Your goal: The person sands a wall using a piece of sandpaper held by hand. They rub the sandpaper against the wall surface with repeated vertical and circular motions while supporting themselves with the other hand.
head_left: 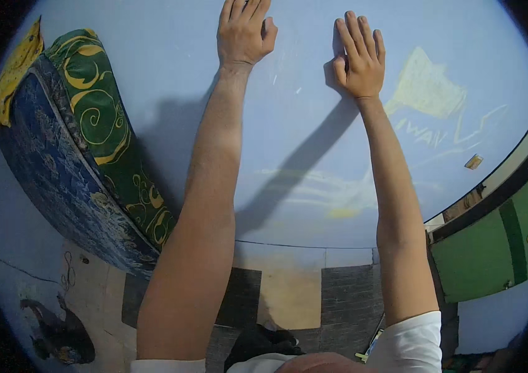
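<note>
Both my arms stretch out to a pale blue wall (301,124). My left hand (243,32) lies flat against the wall near the top of the view, fingers together and pointing up. My right hand (359,57) presses flat on the wall a little lower and to the right, fingers extended. Neither hand holds anything. Their shadows fall on the wall below and to the left of each arm.
A folded mattress (59,168) with blue, green and yellow patterned covers leans against the wall at left. Yellow chalk scribbles (428,87) mark the wall at right. A green door (494,248) stands at the right edge. Dark and tan floor tiles (289,298) lie below.
</note>
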Demonstrator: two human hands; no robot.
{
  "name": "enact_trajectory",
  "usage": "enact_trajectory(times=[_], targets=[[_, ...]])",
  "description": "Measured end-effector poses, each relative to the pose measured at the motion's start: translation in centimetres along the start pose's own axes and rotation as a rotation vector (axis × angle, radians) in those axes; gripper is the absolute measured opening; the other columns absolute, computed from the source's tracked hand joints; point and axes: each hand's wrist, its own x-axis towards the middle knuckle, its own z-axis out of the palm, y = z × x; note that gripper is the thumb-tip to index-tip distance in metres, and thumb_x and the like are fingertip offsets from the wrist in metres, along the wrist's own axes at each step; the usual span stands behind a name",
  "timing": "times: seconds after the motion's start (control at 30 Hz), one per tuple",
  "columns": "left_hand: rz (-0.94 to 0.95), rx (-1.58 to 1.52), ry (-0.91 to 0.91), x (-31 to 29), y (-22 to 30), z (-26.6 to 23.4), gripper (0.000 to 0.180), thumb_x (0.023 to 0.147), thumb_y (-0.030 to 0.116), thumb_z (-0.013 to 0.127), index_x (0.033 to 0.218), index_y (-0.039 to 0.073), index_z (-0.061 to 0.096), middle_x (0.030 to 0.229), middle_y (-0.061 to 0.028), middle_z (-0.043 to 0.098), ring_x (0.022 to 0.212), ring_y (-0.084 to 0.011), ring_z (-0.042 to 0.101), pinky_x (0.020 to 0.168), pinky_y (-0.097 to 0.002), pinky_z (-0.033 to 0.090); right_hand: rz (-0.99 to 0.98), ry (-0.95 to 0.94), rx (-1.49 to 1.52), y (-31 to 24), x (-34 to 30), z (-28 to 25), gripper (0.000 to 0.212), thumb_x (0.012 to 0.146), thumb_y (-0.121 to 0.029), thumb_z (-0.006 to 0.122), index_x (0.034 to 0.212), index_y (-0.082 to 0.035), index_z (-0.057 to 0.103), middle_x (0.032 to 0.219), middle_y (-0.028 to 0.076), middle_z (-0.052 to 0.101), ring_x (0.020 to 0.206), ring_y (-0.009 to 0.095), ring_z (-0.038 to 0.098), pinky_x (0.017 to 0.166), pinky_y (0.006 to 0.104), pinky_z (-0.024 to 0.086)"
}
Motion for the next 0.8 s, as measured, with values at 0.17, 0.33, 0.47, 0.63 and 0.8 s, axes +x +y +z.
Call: enact_trajectory(times=[0.17,0.33,0.47,0.63,0.8], targets=[[0.008,0.012,0.002,0.3,-0.1,-0.2,0.071,0.087,0.011,0.052,0.157,0.003,0.045,0.163,-0.0163,0.044,0.152,-0.0333,0.038,0.127,-0.052,0.026,0.02,-0.016,-0.004,-0.3,0.3,-0.2,0.074,0.082,-0.027,0.05,0.156,-0.028,0.05,0.164,-0.003,0.047,0.149,0.02,0.045,0.127,0.0492,0.029],[0.02,-0.004,-0.012,0.7,0.6,-0.8,0.067,0.089,0.015,0.052,0.156,0.006,0.048,0.163,-0.0169,0.043,0.153,-0.0338,0.037,0.127,-0.0524,0.027,0.024,-0.031,-0.019,-0.1,0.2,-0.4,0.072,0.084,-0.027,0.048,0.156,-0.029,0.049,0.165,-0.003,0.045,0.151,0.02,0.042,0.128,0.0477,0.028],[0.03,0.039,-0.032,0.5,0.3,-0.3,0.063,0.09,0.018,0.054,0.153,0.012,0.054,0.163,-0.0173,0.043,0.153,-0.0357,0.036,0.126,-0.0544,0.027,0.015,-0.024,0.005,0.1,0.1,-0.3,0.071,0.086,-0.028,0.047,0.157,-0.028,0.049,0.165,-0.003,0.045,0.151,0.021,0.043,0.128,0.0491,0.028],[0.02,0.073,-0.021,0.5,-0.2,-0.9,0.059,0.091,0.019,0.054,0.15,0.011,0.058,0.163,-0.0175,0.044,0.152,-0.0358,0.039,0.125,-0.054,0.028,-0.009,-0.004,0.007,-0.6,0.7,0.1,0.071,0.086,-0.027,0.047,0.157,-0.026,0.05,0.163,-0.002,0.047,0.15,0.022,0.044,0.126,0.0494,0.029],[0.079,0.07,0.013,0.8,0.0,0.0,0.054,0.092,0.018,0.055,0.145,0.01,0.062,0.162,-0.0178,0.046,0.15,-0.0362,0.042,0.124,-0.054,0.031,0.029,-0.011,-0.02,-0.2,0.3,-0.7,0.072,0.083,-0.025,0.05,0.155,-0.025,0.052,0.163,-0.002,0.048,0.149,0.021,0.045,0.126,0.0478,0.03]])
